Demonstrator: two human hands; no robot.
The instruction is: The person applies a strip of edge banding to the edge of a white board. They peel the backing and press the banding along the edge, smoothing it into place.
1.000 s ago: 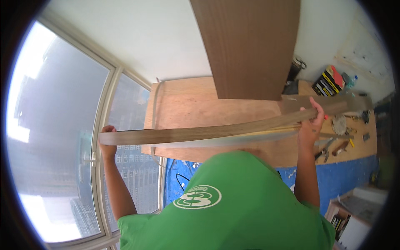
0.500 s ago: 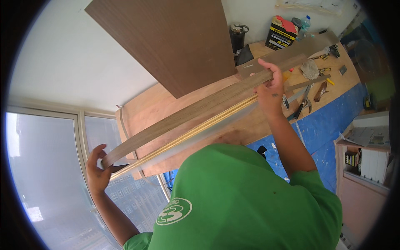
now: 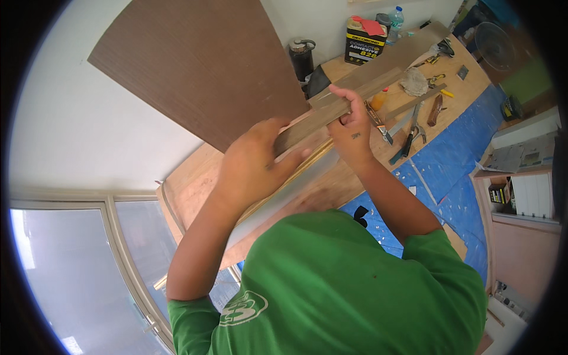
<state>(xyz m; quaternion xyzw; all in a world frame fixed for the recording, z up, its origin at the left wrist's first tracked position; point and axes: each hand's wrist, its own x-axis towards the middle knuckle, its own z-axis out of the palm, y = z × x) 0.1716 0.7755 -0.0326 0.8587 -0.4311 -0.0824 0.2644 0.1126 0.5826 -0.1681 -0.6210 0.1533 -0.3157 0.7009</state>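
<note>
A long brown wood-grain strip (image 3: 309, 126) slants up to the right in front of me. My right hand (image 3: 353, 131) grips it partway along, thumb and index finger around its edges. My left hand (image 3: 251, 160) is around the strip's near-left part, fingers behind and thumb stretched below; what lies of the strip beyond that hand is hidden. Just beneath runs a board with a yellowish layered edge (image 3: 323, 148) and a pale grey face (image 3: 284, 189), partly covered by my left hand and forearm.
A large brown wood-grain panel (image 3: 201, 65) leans at the wall behind the wooden worktop (image 3: 189, 171). To the right are a black adhesive can (image 3: 362, 44), a dark flask (image 3: 301, 59), a hammer (image 3: 412, 141), a brown-handled tool (image 3: 435, 110) and a grey rag (image 3: 413, 82). Blue sheeting (image 3: 447, 160) covers the floor.
My left hand has moved right and up, from the strip's far left end to near my right hand. My right hand keeps its grip. The view has shifted slightly.
</note>
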